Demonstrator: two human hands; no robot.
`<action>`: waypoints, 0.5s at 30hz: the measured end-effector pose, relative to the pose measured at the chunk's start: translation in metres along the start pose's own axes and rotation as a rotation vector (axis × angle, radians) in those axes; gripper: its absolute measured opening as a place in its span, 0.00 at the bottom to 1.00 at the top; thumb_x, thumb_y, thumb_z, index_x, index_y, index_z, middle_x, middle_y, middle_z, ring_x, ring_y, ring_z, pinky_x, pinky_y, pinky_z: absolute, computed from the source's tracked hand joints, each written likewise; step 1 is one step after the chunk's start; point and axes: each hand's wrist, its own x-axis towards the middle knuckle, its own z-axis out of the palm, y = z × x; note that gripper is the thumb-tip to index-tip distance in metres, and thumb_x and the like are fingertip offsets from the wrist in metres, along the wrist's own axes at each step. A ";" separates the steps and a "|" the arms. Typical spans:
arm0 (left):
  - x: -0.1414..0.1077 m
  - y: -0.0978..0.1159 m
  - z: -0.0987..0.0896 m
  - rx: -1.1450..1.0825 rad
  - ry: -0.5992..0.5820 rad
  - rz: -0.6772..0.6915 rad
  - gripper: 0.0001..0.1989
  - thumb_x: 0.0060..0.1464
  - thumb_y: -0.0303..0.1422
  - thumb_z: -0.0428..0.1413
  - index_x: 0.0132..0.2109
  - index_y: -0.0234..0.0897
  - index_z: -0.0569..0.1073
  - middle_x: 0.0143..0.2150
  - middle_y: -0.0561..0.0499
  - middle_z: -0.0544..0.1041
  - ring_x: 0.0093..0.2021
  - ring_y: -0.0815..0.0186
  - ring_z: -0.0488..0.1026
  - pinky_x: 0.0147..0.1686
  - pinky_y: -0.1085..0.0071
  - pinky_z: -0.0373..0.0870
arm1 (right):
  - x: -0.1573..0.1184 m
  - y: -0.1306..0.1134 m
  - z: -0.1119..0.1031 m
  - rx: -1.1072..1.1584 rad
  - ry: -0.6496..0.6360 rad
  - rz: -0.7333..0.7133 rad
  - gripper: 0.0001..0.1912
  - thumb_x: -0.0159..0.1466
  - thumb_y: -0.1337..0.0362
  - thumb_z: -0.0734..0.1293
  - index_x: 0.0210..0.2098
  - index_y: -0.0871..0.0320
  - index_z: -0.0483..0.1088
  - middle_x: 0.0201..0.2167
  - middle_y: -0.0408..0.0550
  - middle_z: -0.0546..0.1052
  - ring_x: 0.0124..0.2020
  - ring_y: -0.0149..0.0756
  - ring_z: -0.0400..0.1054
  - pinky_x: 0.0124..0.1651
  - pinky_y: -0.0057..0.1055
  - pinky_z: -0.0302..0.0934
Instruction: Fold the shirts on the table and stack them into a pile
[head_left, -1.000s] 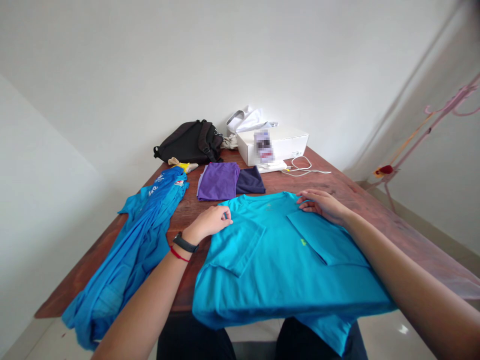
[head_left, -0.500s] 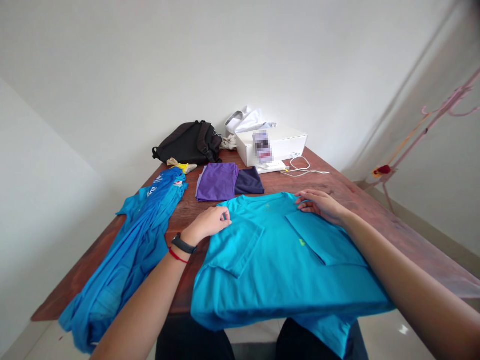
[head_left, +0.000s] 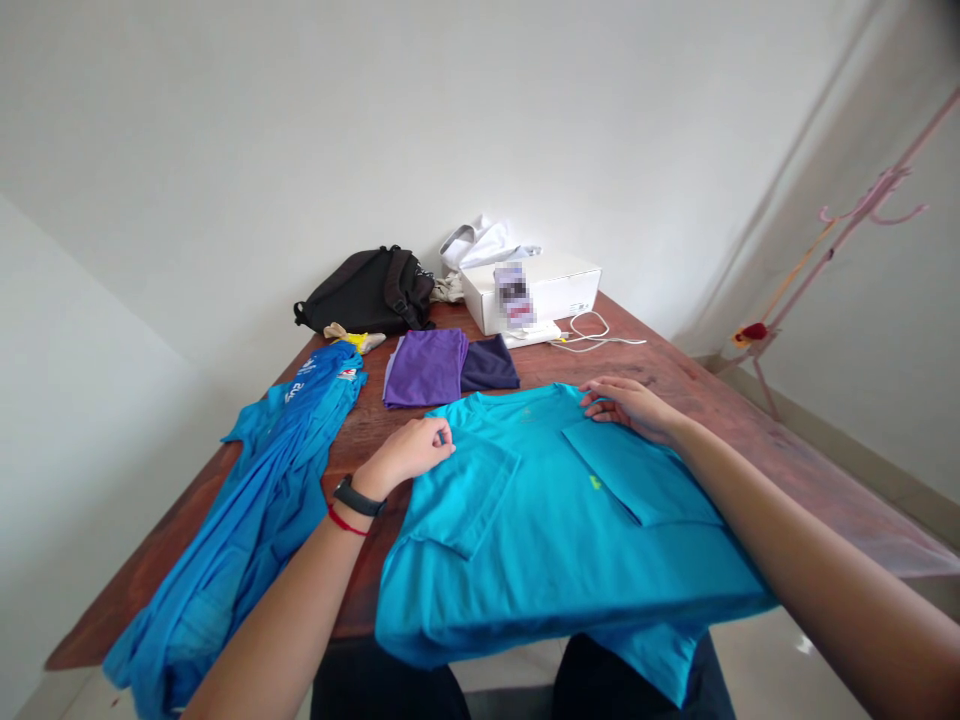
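Observation:
A turquoise T-shirt (head_left: 540, 520) lies spread in front of me, both sleeves folded inward over its body and its neckline facing away. The lower part hangs over the table's front edge. My left hand (head_left: 412, 450), with a black wristband and a red string at the wrist, is closed at the shirt's left shoulder edge, fingers curled on the fabric. At the right shoulder, beside the collar, my right hand (head_left: 630, 405) rests with its fingers loosely stretched out. Its palm side is hidden.
Blue garments (head_left: 262, 500) lie bunched along the left of the wooden table (head_left: 780, 470). Folded purple cloth (head_left: 424, 368) and dark cloth (head_left: 489, 362) lie beyond the shirt. Behind are a black backpack (head_left: 360, 290), a white box (head_left: 555, 285) and a white cable (head_left: 592, 335). A pink rack (head_left: 847, 220) stands right.
The view has shifted slightly, so everything sits a little further left in the picture. Both hands stay at the shirt's shoulders, and the folded sleeves look the same.

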 end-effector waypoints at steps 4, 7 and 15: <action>0.000 0.000 0.001 -0.004 0.000 -0.006 0.06 0.59 0.35 0.56 0.36 0.39 0.74 0.34 0.50 0.78 0.34 0.62 0.74 0.30 0.71 0.60 | 0.000 -0.001 0.001 -0.003 0.009 0.008 0.07 0.70 0.66 0.67 0.43 0.59 0.77 0.35 0.51 0.80 0.31 0.33 0.77 0.33 0.24 0.75; -0.001 0.002 0.001 0.012 0.009 -0.020 0.05 0.58 0.34 0.56 0.36 0.39 0.73 0.33 0.50 0.78 0.34 0.62 0.75 0.30 0.71 0.60 | -0.001 -0.002 0.002 -0.006 0.014 0.017 0.06 0.70 0.66 0.66 0.42 0.59 0.76 0.35 0.51 0.80 0.31 0.32 0.77 0.33 0.24 0.75; -0.003 0.011 0.003 0.117 0.056 -0.046 0.03 0.57 0.32 0.55 0.36 0.40 0.73 0.34 0.50 0.79 0.34 0.62 0.75 0.31 0.70 0.58 | -0.001 -0.002 0.003 -0.005 0.020 0.016 0.07 0.71 0.67 0.65 0.43 0.60 0.76 0.35 0.51 0.80 0.31 0.32 0.77 0.33 0.24 0.75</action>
